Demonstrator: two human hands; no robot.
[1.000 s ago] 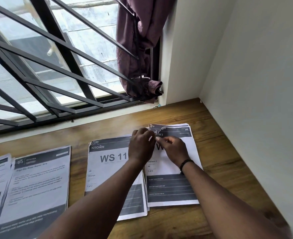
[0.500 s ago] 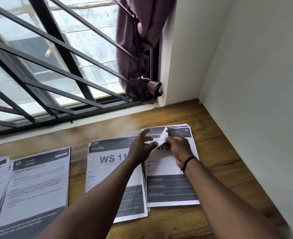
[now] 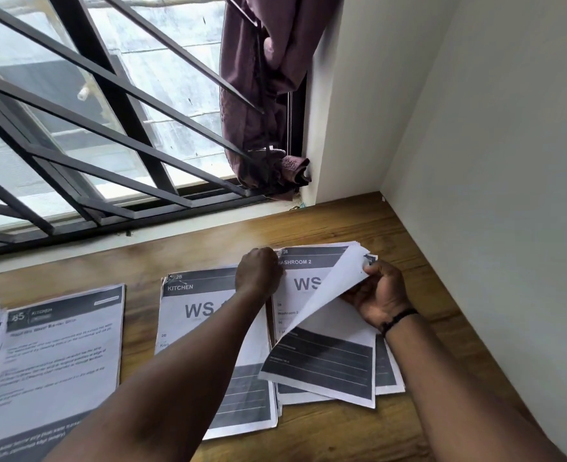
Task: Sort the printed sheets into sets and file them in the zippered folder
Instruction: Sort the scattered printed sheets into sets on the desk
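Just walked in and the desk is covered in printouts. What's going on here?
A person is sorting printed sheets on a wooden desk. The right hand pinches the top sheet of the Washroom 2 stack and peels it back, while the left hand rests on that stack's upper left corner. A Kitchen stack lies beside it, with more sheets farther left. No zippered folder is in view.

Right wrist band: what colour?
Black, a thin band on the right wrist, seen in the head view.
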